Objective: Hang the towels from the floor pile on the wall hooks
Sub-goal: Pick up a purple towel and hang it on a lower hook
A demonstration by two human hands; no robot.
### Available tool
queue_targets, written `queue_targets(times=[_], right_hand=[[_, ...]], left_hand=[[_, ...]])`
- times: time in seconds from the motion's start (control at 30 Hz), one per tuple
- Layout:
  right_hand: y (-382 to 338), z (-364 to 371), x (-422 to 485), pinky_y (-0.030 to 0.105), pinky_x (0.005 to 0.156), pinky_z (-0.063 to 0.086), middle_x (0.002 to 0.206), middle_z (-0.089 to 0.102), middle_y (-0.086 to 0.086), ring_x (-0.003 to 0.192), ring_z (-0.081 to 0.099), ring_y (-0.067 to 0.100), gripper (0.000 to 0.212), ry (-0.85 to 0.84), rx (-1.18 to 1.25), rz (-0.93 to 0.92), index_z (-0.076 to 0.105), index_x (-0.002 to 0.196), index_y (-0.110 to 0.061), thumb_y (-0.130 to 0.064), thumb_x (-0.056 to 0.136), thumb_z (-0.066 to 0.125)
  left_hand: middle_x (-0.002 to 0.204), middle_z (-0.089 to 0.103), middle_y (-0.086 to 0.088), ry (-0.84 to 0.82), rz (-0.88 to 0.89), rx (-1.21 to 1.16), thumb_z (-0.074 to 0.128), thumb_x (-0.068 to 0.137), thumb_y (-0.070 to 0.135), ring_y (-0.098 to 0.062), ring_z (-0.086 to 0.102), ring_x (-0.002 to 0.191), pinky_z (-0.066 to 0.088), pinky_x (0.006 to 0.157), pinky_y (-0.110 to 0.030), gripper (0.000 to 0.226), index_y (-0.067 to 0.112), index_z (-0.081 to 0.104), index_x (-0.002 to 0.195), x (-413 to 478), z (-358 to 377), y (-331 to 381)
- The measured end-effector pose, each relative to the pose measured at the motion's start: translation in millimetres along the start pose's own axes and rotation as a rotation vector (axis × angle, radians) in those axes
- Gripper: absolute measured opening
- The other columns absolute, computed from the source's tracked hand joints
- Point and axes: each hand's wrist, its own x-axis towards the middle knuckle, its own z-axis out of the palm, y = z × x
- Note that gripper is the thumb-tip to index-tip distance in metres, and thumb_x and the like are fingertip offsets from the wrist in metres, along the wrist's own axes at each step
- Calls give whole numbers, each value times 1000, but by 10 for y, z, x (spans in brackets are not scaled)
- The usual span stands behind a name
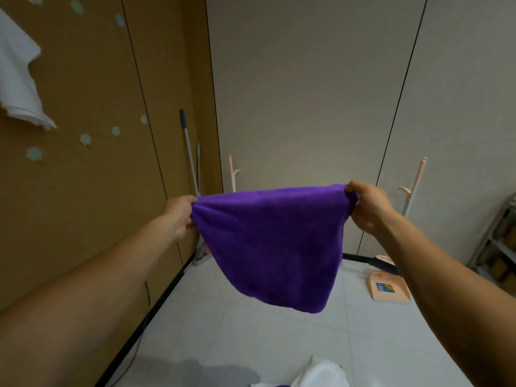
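A purple towel [275, 241] hangs spread out in the air in front of me. My left hand [180, 215] pinches its left top corner and my right hand [367, 206] pinches its right top corner. The towel sags down between them. On the brown wall at the left sit several pale hexagonal hooks [85, 139]. A white towel [18, 76] hangs high on that wall. At the bottom edge lies the floor pile [321, 374], white cloth with a bit of purple showing.
A mop [190, 155] leans in the corner between the brown and beige walls. A peach dustpan [389, 289] with a brush stands on the tiled floor at the right. A metal shelf rack [499, 241] is at the far right. A cable runs along the left baseboard.
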Motion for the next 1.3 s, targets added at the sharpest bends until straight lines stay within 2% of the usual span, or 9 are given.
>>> queue_targets(times=[0.07, 0.17, 0.23, 0.4, 0.7, 0.8, 1.0, 1.17, 1.3], right_hand=[[25, -41, 2, 32, 69, 49, 91, 57, 17, 74, 55, 24, 11, -34, 8, 23, 60, 85, 6, 9, 79, 51], [22, -77, 30, 42, 102, 47, 134, 48, 28, 110, 57, 36, 54, -88, -30, 25, 44, 135, 10, 12, 80, 44], [-15, -94, 41, 35, 94, 49, 132, 45, 17, 109, 55, 27, 65, -134, -19, 8, 39, 144, -7, 11, 82, 44], [23, -110, 81, 32, 87, 51, 116, 65, 12, 98, 63, 20, 31, -135, -217, -17, 62, 121, -6, -15, 91, 64], [275, 199, 148, 29, 71, 40, 97, 60, 8, 81, 52, 16, 18, -132, -462, -171, 64, 107, -7, -2, 91, 56], [393, 456, 102, 24, 61, 38, 89, 56, 6, 68, 48, 10, 11, -248, -569, -191, 58, 84, -17, -9, 92, 59], [662, 983, 43, 23, 56, 37, 81, 57, 2, 70, 51, 14, 23, -524, -848, -129, 58, 85, -15, -8, 77, 78], [932, 1616, 66, 28, 63, 47, 85, 64, 8, 81, 60, 22, 17, -630, -991, -174, 63, 87, -10, -11, 78, 78], [1192, 2248, 47, 30, 66, 50, 83, 67, 5, 78, 63, 19, 21, -740, -1120, -223, 70, 87, -11, -22, 74, 82]], left_hand=[[72, 50, -1, -27, 6, -15, 54, 89, 22, -18, 54, 66, 50, 67, -35, 7, 17, 58, 91, -25, 18, 14], [83, 55, -3, -72, -4, -64, 57, 84, 21, -20, 57, 78, 50, 69, -34, 13, 17, 57, 96, -71, 17, 79], [88, 54, -4, -82, 14, -87, 59, 81, 23, -20, 56, 81, 48, 65, -33, 14, 19, 56, 95, -84, -16, 120], [80, 55, -2, 63, 44, -97, 62, 85, 37, -18, 55, 73, 45, 62, -32, 18, 20, 59, 90, -68, -92, 113], [90, 68, -2, 302, 156, -127, 62, 91, 17, -17, 64, 77, 53, 65, -30, 3, 18, 63, 88, -110, -467, -136], [83, 65, -2, 330, 128, -160, 62, 88, 9, -14, 61, 67, 47, 55, -26, 8, 15, 62, 93, -142, -697, -214], [73, 53, -4, 370, -16, -223, 58, 79, 4, -12, 46, 53, 34, 37, -19, 15, 13, 55, 90, -199, -1272, -258], [85, 56, -6, 314, 29, -346, 39, 77, -14, -15, 50, 65, 42, 55, -29, 62, 28, 45, 123, -294, -1741, -182], [100, 65, -7, 356, 97, -25, 48, 76, -11, -14, 56, 75, 44, 59, -23, 46, 5, 62, 117, -256, -2188, -186]])
